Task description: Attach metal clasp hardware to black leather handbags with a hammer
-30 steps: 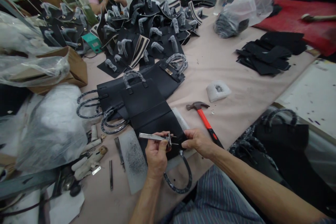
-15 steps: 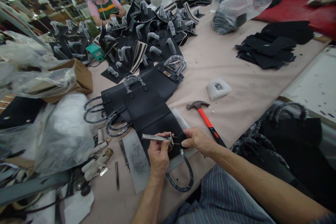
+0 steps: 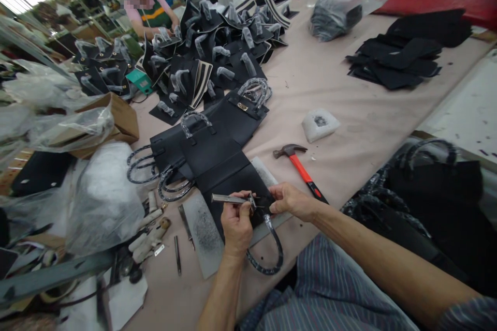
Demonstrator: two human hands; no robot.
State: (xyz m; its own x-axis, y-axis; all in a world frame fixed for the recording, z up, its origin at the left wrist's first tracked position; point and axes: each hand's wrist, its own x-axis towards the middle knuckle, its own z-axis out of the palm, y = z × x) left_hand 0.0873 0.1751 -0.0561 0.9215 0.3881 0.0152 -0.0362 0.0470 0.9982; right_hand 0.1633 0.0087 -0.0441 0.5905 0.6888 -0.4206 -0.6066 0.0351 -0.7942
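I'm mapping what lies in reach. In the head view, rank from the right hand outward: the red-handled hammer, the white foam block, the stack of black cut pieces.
1. Red-handled hammer, just beyond the right hand.
2. White foam block, mid-table, behind the hammer.
3. Stack of black cut pieces, far right.

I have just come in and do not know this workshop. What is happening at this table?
A person at the long table works on a black bag lying flat on a grey pad. The left hand grips a slim metal tool, its tip at the bag's near edge beside the wrapped handle; the right hand rests on the bag there. A red-handled hammer lies untouched to the right. At the far end, another person handles similar black pieces.
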